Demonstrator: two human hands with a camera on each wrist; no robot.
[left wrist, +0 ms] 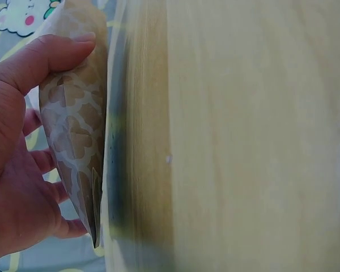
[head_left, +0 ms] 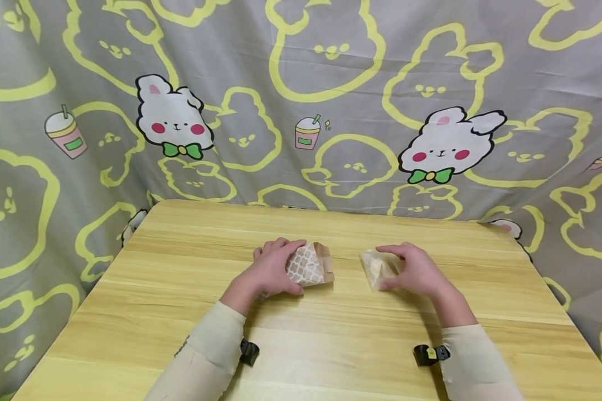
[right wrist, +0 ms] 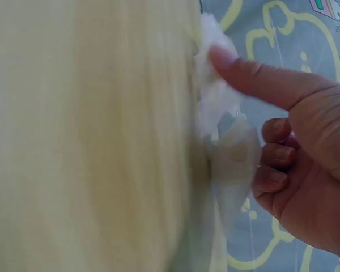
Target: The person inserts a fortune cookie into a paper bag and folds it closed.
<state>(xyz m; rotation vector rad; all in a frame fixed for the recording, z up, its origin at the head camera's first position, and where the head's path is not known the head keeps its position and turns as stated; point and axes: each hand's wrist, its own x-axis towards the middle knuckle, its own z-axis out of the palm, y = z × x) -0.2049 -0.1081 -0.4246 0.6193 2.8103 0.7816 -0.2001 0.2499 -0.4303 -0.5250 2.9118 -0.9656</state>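
Observation:
A brown paper bag (head_left: 308, 264) with a white lattice print lies on its side in the head view, its folded plain-brown end pointing right. My left hand (head_left: 271, 270) grips it from the left, the thumb on the near side and the fingers over the far side. In the left wrist view the thumb presses on the printed paper of the bag (left wrist: 73, 122). Right of it, my right hand (head_left: 418, 270) holds a small translucent packet (head_left: 373, 271) with something pale inside, between thumb and forefinger. The packet (right wrist: 235, 164) looks blurred and crumpled in the right wrist view.
Both things are on or close over a light wooden table (head_left: 331, 345). A grey curtain (head_left: 301, 167) with yellow outlines and rabbit prints hangs behind the table and along its sides. Each wrist carries a small black camera (head_left: 249, 352).

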